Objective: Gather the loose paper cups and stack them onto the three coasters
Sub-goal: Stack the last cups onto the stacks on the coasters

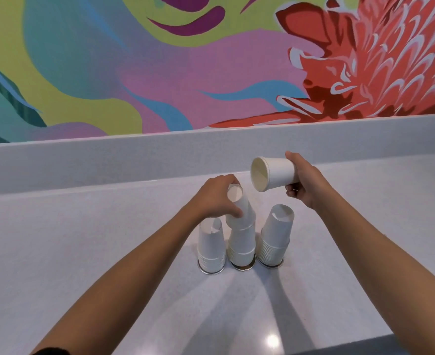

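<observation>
left hand [219,198]: fingers curled round tilted top cup [245,210], seating it on middle stack [242,242].
right hand [304,184]: fingers wrapped round spare cup [274,174], held sideways in the air, likely queued next.
others: left stack [210,244], right stack [275,237], inverted, each on a coaster [271,265], side by side on worktop [83,239].
progress: looks late, stacks already tall.
</observation>
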